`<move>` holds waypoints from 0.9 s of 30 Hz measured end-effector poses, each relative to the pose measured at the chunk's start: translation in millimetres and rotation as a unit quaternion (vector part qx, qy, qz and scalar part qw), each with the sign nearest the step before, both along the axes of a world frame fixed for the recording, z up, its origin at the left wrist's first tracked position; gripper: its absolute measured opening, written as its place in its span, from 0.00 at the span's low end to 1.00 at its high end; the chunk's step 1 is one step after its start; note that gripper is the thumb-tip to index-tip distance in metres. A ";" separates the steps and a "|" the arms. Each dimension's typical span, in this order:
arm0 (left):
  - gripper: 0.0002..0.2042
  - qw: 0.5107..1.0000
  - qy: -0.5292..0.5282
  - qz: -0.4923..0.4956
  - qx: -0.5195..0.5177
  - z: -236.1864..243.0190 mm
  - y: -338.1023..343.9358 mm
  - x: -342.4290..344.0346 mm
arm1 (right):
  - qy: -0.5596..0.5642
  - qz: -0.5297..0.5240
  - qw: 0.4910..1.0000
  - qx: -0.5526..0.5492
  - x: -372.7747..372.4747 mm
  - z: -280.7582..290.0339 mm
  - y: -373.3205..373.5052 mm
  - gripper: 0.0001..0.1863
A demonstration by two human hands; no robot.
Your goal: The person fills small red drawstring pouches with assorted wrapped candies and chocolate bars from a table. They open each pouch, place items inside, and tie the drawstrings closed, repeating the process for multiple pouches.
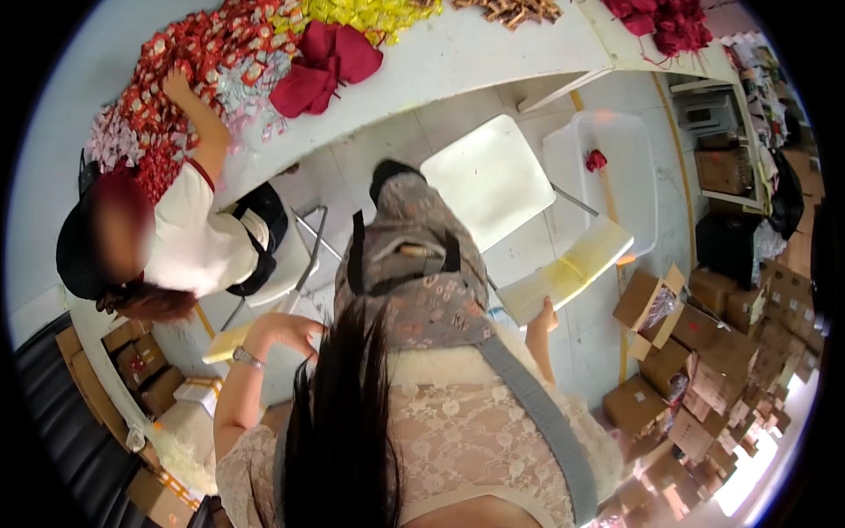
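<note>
My right hand (545,319) is closed on the edge of the yellowish backrest (563,275) of a folding chair. The chair's white seat (489,180) lies beyond the backrest, toward the table. On the left, my left hand (295,333) is raised beside my long dark hair, its fingers apart and nothing seen in it. A metal watch (247,355) is on that wrist. Close to its fingers is my grey-brown patterned apron (409,290), which has a front pocket. The fingertips are partly hidden by hair.
A co-worker (198,233) sits at the left, one hand in red packets (167,79) on the white table (458,66). Dark red pouches (326,66) and yellow packets (387,19) lie there too. At right stand a clear plastic bin (638,158) and several cardboard boxes (634,407).
</note>
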State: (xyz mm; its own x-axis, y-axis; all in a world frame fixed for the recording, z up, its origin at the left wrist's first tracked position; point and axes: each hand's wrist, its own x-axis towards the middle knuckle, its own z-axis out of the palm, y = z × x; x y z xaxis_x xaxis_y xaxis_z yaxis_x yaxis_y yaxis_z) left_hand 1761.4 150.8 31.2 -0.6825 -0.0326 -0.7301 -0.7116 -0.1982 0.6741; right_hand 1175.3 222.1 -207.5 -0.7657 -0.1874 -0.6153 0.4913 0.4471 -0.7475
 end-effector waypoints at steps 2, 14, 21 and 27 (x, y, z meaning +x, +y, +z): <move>0.19 0.997 -0.007 0.046 -0.061 7.1 25.2 -14.4 | -0.054 0.013 0.996 0.075 -11.2 13.8 19.3 0.21; 0.11 0.894 -0.125 0.231 -0.364 1.9 -126.3 -61.2 | 0.460 0.532 0.705 0.094 -23.8 19.0 -379.8 0.24; 0.13 0.921 -0.136 0.151 -0.333 -62.8 -316.1 -139.6 | 0.293 0.738 0.569 -0.213 140.1 113.5 -659.6 0.13; 0.14 0.915 -0.174 0.195 -0.308 -187.2 -333.0 -189.9 | 0.273 0.821 0.350 -0.360 195.6 67.0 -724.1 0.10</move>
